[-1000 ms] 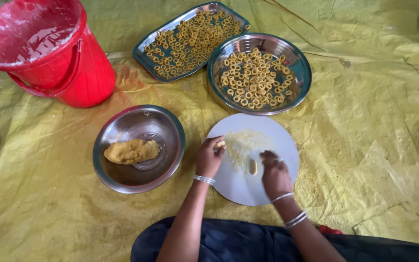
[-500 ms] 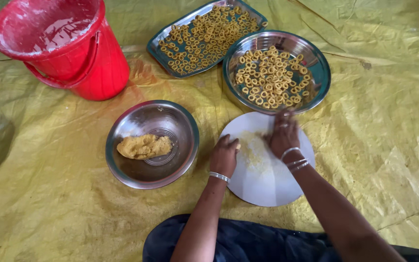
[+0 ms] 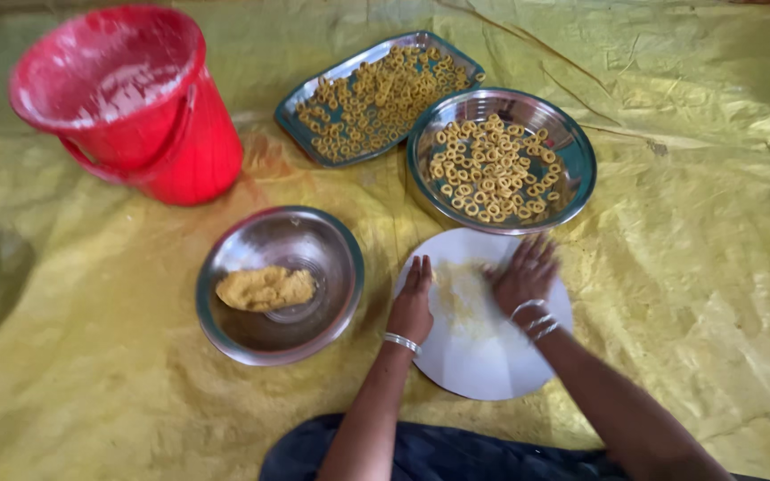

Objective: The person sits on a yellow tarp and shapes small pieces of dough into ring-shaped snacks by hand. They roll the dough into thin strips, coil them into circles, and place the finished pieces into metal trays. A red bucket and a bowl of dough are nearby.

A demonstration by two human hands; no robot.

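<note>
Head view, near to far — dark cloth over the person's lap [image 3: 456, 454] is showing at the bottom edge, both forearms reaching out over a round white board [image 3: 483, 356] lying on the yellow sheet [image 3: 715, 294]. Left hand [image 3: 413, 305] is resting at the board's left rim, fingers straight and together, gripping nothing. Right hand [image 3: 524, 276] is pressing flat on the board's far side, fingers spread and motion-blurred; a pale dough smear [image 3: 462, 298] is lying between the hands — looks like the rolling step. Whether a dough piece is sitting under the right palm cannot be told. Just left of the board a steel bowl [image 3: 225, 312] is holding a yellow dough lump [image 3: 265, 288]. Beyond the board a round steel plate [image 3: 572, 147] is carrying dough rings [image 3: 492, 169], touching a rectangular steel tray [image 3: 291, 111] with more rings. Far left, a red bucket [image 3: 180, 169] is standing upright. No packages, labels or signs are showing.
</note>
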